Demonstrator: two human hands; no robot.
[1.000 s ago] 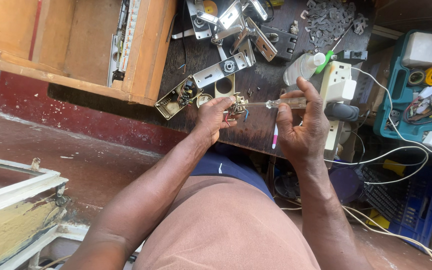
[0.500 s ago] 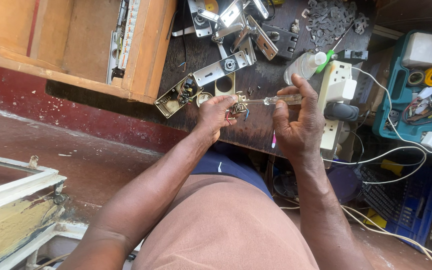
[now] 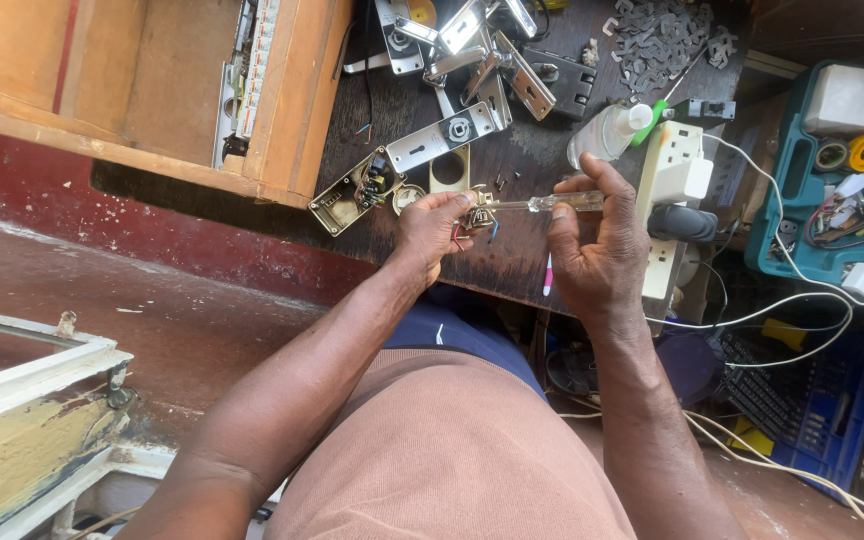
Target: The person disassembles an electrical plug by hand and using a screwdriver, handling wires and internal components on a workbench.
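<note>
My left hand (image 3: 434, 228) pinches a small brass lock part (image 3: 476, 214) with coloured wires hanging from it, just over the dark workbench (image 3: 512, 270). My right hand (image 3: 592, 245) grips a screwdriver with a clear handle (image 3: 562, 203), held level, its metal tip touching the small part. An opened lock case (image 3: 357, 190) with its inner works showing lies just left of my left hand, beside a silver lock faceplate (image 3: 442, 135).
A wooden drawer box (image 3: 142, 85) sits at the bench's left. Several metal lock plates and handles (image 3: 492, 50) lie at the back, with a pile of small grey pieces (image 3: 667, 40). A white power strip (image 3: 672, 190), clear bottle (image 3: 607, 135), teal tool case (image 3: 832, 170) and white cables are on the right.
Both hands stay at the same spot with the part and screwdriver; the right hand's fingers have shifted slightly along the handle.
</note>
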